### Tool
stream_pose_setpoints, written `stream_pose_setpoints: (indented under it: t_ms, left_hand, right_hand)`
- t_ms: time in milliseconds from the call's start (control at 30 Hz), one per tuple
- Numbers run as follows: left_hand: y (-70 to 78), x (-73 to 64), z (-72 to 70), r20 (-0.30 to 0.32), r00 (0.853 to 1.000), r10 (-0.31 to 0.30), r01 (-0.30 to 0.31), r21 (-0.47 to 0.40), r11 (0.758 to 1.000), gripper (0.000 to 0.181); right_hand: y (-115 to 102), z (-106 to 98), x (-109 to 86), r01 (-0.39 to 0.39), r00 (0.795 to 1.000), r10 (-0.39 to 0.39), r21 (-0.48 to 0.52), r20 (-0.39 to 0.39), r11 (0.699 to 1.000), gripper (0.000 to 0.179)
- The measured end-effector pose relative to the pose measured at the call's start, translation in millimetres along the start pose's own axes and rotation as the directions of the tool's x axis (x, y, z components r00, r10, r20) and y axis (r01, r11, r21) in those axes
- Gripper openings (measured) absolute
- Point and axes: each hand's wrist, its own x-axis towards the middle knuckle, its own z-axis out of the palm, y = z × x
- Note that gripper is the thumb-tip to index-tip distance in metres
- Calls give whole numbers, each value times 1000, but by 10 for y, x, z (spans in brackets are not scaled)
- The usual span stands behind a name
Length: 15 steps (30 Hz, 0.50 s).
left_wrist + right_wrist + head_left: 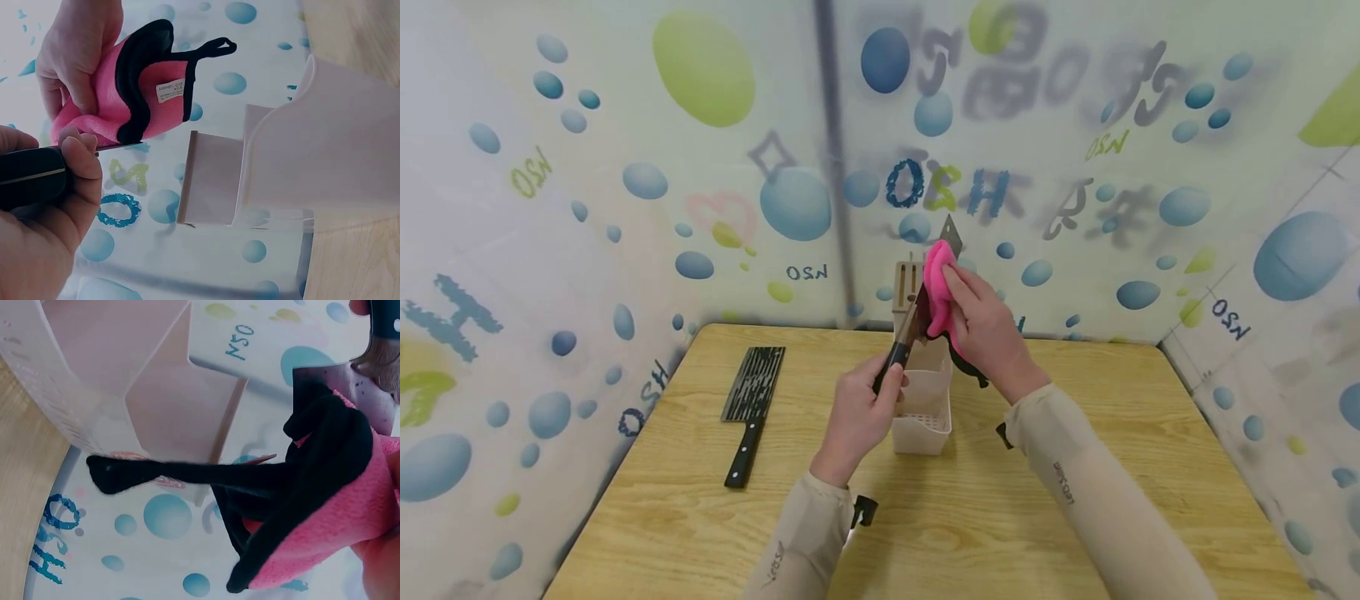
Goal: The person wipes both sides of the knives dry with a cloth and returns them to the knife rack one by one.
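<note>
My left hand [865,408] grips the black handle of a kitchen knife [953,235], whose blade slants up and away. A pink cloth [937,287] with black edging and a hanging loop is folded over the blade, and my right hand [988,333] pinches it there. The blade's end, with a small hole, sticks out past the cloth; its middle is hidden. In the right wrist view, bare metal of the knife [374,394] shows between the handle and the cloth [331,519]. Behind and below the hands stands a pale knife holder [922,437].
A cleaver [754,387] with a black-and-silver streaked blade lies on the left of the wooden table [1060,517], handle toward me. The holder's slotted top [908,283] rises at the back, near the patterned wall [1060,108]. Similar wall panels flank both sides.
</note>
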Motion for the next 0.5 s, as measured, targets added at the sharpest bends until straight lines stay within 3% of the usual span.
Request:
stream_pose_setpoints:
  t_ms: [267, 500]
  left_hand:
    - [-2, -8, -4, 23, 1000, 4, -3, -36, 999, 23]
    - [7, -15, -9, 34, 999, 7, -5, -40, 999, 25]
  right_hand:
    - [133, -25, 83, -35, 999, 35, -21, 24, 999, 41]
    - [236, -80, 136, -139, 986, 140, -14, 91, 990, 41]
